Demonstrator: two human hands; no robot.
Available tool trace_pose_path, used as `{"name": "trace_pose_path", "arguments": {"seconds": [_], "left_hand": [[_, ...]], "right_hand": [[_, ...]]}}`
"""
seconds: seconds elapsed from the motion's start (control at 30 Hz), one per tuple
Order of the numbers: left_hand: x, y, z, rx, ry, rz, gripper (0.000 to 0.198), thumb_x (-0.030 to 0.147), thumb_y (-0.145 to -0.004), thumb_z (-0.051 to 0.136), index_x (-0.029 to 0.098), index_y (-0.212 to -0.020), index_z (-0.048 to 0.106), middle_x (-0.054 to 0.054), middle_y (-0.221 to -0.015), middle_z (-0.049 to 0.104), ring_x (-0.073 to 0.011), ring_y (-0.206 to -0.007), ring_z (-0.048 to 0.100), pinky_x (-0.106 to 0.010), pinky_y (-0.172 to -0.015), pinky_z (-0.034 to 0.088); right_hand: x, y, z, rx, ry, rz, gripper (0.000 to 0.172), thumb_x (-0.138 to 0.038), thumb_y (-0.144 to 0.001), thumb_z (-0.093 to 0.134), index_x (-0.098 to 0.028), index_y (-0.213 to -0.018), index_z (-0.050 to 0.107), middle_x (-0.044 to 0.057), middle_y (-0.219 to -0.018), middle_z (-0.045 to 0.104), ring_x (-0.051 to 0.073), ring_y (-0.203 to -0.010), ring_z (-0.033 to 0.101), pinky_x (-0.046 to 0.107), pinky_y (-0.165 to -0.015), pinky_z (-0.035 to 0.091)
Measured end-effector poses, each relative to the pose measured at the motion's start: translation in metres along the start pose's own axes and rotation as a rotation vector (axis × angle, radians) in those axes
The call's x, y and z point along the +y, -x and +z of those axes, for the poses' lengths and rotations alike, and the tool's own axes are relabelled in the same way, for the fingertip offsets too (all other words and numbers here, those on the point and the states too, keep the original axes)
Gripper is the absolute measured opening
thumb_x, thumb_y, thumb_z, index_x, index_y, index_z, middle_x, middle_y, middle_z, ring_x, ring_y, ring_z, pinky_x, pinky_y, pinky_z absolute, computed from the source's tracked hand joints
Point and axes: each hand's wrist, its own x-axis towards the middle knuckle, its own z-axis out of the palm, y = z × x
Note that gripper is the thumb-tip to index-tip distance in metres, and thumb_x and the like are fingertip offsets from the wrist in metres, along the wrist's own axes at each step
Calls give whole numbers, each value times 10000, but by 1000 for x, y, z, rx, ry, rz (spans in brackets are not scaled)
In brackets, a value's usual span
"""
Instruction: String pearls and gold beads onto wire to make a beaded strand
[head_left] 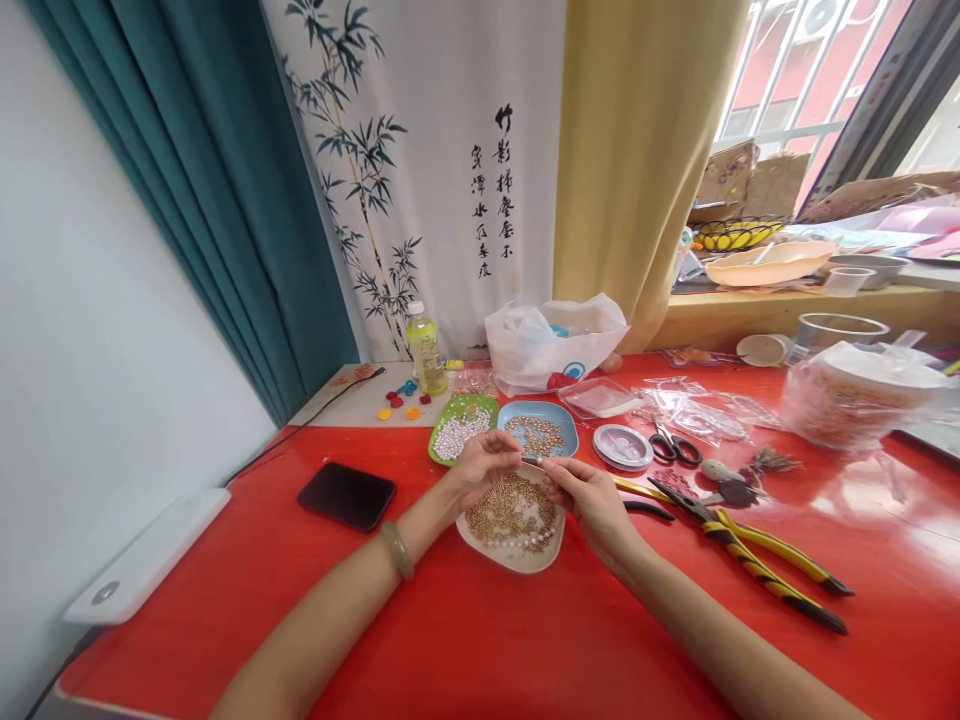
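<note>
Both hands meet above the cream tray [517, 563], which holds gold beads [506, 515]. My left hand [480, 468] is closed in a pinch at one end of a small, thin dark piece [531, 460]. At its other end, the thumb and fingertips of my right hand [592, 503] are pinched together. The piece is too small to name. A row of white beads [536, 538] lies in the near part of the tray, partly below my right hand. Just behind the hands are a green tray [433, 446] of white beads and a blue tray [571, 440] of gold beads.
Yellow-and-black pliers [750, 555], scissors [675, 447] and a clear-lidded spool [622, 447] lie to the right. A phone [346, 495] rests at left. Behind stand a bottle [427, 355] and a white plastic bag [555, 340]. A wrapped tub [855, 395] is at far right.
</note>
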Motion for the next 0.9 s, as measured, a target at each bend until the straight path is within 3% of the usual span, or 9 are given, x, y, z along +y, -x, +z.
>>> {"name": "trace_pose_path", "arguments": {"seconds": [0.6,0.9], "left_hand": [[2,1,3,25,-16,-12,245,117,-472,769,110,-642,594,19,-620,581,-60,-559,546,-177,-568,431],[2,0,4,124,33,-40,243,151,-513,759,108,-696,605,14,-659,585,-65,-592,558,-196,-613,464]], "right_hand": [[-3,3,1,4,17,-12,242,-364,-574,720,-146,-653,652,-16,-550,533,89,-511,441,226,-507,357],[-3,3,1,11,31,-2,237,-356,-583,719,-144,-673,662,-19,-552,531,82,-526,441,217,-523,361]]}}
